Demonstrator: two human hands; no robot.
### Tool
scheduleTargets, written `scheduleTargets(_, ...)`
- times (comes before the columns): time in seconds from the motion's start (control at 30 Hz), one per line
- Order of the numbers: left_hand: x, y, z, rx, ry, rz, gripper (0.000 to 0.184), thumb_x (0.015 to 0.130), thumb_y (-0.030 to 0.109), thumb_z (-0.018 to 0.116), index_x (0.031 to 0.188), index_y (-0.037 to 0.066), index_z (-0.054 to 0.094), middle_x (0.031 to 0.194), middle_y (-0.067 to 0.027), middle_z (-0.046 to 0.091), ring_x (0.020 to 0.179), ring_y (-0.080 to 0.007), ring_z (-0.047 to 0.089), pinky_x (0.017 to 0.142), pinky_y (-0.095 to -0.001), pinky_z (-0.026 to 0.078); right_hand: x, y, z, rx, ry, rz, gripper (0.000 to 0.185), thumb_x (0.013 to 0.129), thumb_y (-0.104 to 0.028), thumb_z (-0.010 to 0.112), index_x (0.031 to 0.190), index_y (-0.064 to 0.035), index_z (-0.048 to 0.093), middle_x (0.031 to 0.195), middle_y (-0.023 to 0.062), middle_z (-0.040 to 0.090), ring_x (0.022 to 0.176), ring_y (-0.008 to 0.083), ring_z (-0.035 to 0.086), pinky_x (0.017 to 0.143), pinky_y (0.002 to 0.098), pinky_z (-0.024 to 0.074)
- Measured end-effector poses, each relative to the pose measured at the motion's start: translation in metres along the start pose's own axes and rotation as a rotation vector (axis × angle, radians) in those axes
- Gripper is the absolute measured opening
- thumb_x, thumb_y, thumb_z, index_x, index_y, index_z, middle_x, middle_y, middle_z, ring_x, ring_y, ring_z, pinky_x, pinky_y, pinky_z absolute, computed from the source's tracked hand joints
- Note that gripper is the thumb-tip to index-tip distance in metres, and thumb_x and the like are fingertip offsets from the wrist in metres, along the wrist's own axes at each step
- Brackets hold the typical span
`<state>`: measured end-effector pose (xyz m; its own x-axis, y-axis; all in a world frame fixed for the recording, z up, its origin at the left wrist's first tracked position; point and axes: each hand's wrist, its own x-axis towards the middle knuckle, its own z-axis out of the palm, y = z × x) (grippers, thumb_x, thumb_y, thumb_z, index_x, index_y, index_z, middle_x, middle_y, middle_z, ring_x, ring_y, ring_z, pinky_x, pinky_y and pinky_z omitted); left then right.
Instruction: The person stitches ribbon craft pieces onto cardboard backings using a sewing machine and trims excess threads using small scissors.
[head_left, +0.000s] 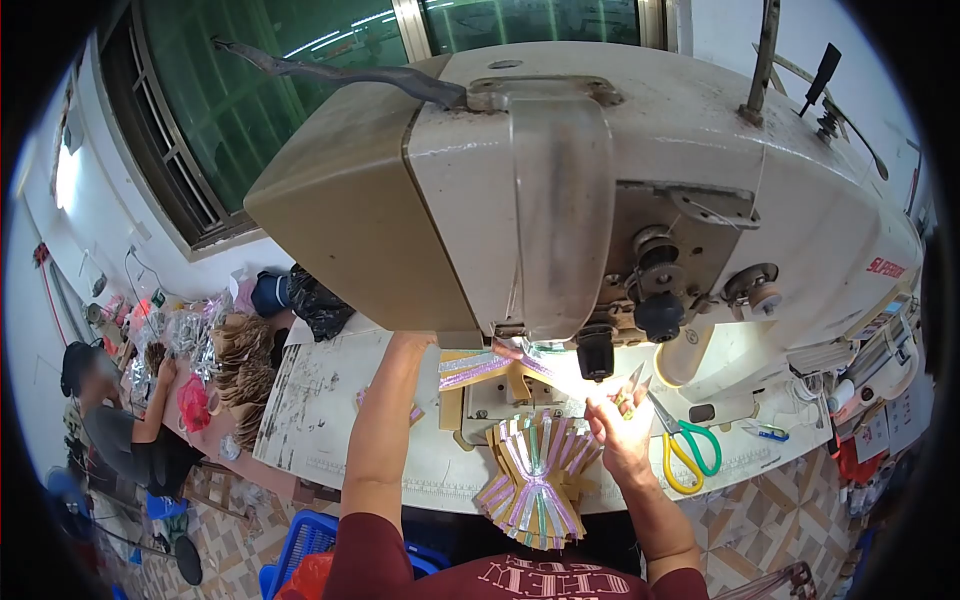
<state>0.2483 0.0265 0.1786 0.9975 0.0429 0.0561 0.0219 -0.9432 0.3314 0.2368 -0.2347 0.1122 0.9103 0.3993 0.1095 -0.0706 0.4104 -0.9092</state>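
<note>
My left hand (508, 350) is mostly hidden behind the sewing machine head; only a bit of finger shows, at the striped ribbon piece (480, 370) by the needle area. My right hand (622, 430) is closed around small scissors (634, 385) with a yellowish handle, their blades pointing up, right of the presser area. Below the machine, a bow-shaped bundle of brown, purple and silver strips (537, 480) hangs over the table's front edge. Large scissors (690, 452) with green and yellow handles lie on the table beside my right hand.
The sewing machine head (480, 200) looms over the white table (320, 420). At right lies a small blue tool (766, 432). On the left, another person (125, 420) sits by stacks of brown pieces (245, 370). A blue basket (310, 540) stands below.
</note>
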Motion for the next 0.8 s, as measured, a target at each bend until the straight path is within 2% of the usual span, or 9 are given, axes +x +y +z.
scheduleTargets(0.13, -0.036, 0.014, 0.016, -0.205, 0.200, -0.024, 0.038, 0.057, 0.031, 0.076, 0.082, 0.007, 0.061, 0.080, -0.0060, 0.061, 0.072, -0.0212, 0.056, 0.065, -0.0323, 0.045, -0.003, 0.003, 0.002, -0.023, 0.012, 0.046, 0.011, 0.073, -0.004, 0.055, 0.077, -0.0051, 0.045, 0.060, 0.0033, 0.049, 0.045, 0.0053, 0.042, 0.040, 0.0151, 0.0302)
scheduleTargets(0.23, -0.067, 0.051, 0.019, -0.295, 0.610, 0.097, 0.036, 0.058, 0.028, 0.074, 0.084, 0.007, 0.060, 0.087, -0.0063, 0.060, 0.078, -0.0238, 0.053, 0.071, -0.0329, 0.041, -0.006, 0.004, 0.007, 0.043, 0.028, 0.011, 0.010, 0.074, -0.003, 0.054, 0.077, -0.0039, 0.045, 0.059, 0.0037, 0.049, 0.043, 0.0057, 0.040, 0.040, 0.0155, 0.0300)
scheduleTargets(0.33, -0.089, 0.071, 0.031, -0.039, 0.736, 0.325, 0.036, 0.058, 0.023, 0.072, 0.087, 0.007, 0.059, 0.093, -0.0042, 0.058, 0.084, -0.0218, 0.051, 0.077, -0.0338, 0.037, -0.008, 0.010, 0.006, -0.016, -0.046, 0.030, 0.010, 0.073, -0.001, 0.053, 0.078, -0.0027, 0.045, 0.059, 0.0041, 0.048, 0.043, 0.0059, 0.039, 0.039, 0.0160, 0.0295)
scheduleTargets(0.37, -0.090, 0.073, 0.038, 0.116, 0.746, 0.344, 0.033, 0.061, 0.019, 0.068, 0.090, 0.006, 0.058, 0.093, -0.0019, 0.057, 0.086, -0.0180, 0.051, 0.078, -0.0334, 0.035, -0.010, 0.012, 0.007, -0.002, -0.068, 0.036, 0.011, 0.073, 0.000, 0.054, 0.078, -0.0022, 0.044, 0.059, 0.0045, 0.048, 0.042, 0.0054, 0.038, 0.038, 0.0160, 0.0287)
scheduleTargets(0.47, -0.083, 0.065, 0.051, 0.379, 0.815, 0.452, 0.027, 0.064, 0.013, 0.064, 0.090, 0.005, 0.059, 0.092, -0.0016, 0.057, 0.088, -0.0162, 0.052, 0.077, -0.0331, 0.037, -0.013, 0.014, 0.012, 0.022, -0.027, 0.052, 0.012, 0.074, 0.000, 0.054, 0.079, -0.0017, 0.044, 0.059, 0.0044, 0.048, 0.041, 0.0048, 0.037, 0.038, 0.0161, 0.0284)
scheduleTargets(0.5, -0.081, 0.066, 0.051, 0.349, 0.847, 0.469, 0.026, 0.060, 0.004, 0.064, 0.086, 0.005, 0.059, 0.089, -0.0020, 0.059, 0.087, -0.0169, 0.053, 0.073, -0.0306, 0.037, -0.014, 0.014, 0.012, 0.009, -0.042, 0.054, 0.012, 0.075, -0.001, 0.055, 0.079, -0.0020, 0.044, 0.058, 0.0035, 0.048, 0.041, 0.0044, 0.037, 0.038, 0.0161, 0.0289)
scheduleTargets(0.67, -0.076, 0.059, 0.056, 0.317, 0.852, 0.475, 0.023, 0.062, 0.003, 0.060, 0.085, 0.004, 0.060, 0.087, -0.0023, 0.059, 0.083, -0.0164, 0.054, 0.069, -0.0280, 0.042, -0.021, 0.025, 0.024, 0.003, -0.009, 0.086, 0.011, 0.075, -0.003, 0.056, 0.079, -0.0034, 0.045, 0.059, 0.0033, 0.050, 0.042, 0.0040, 0.037, 0.038, 0.0156, 0.0298)
scheduleTargets(0.73, -0.073, 0.057, 0.056, 0.274, 0.857, 0.477, 0.023, 0.062, 0.002, 0.059, 0.085, 0.004, 0.060, 0.086, -0.0027, 0.059, 0.081, -0.0169, 0.055, 0.068, -0.0276, 0.044, -0.025, 0.023, 0.025, -0.006, -0.086, 0.153, 0.009, 0.078, -0.008, 0.056, 0.079, -0.0026, 0.049, 0.067, 0.0007, 0.051, 0.060, 0.0058, 0.048, 0.055, 0.0194, 0.0395)
scheduleTargets(0.8, -0.070, 0.056, 0.055, 0.221, 0.868, 0.478, 0.022, 0.060, -0.002, 0.061, 0.081, 0.004, 0.060, 0.082, -0.0036, 0.060, 0.078, -0.0183, 0.056, 0.068, -0.0268, 0.045, -0.027, 0.032, 0.031, -0.018, -0.067, 0.139, 0.010, 0.079, -0.009, 0.057, 0.077, -0.0028, 0.050, 0.062, -0.0005, 0.051, 0.055, 0.0043, 0.046, 0.049, 0.0182, 0.0375)
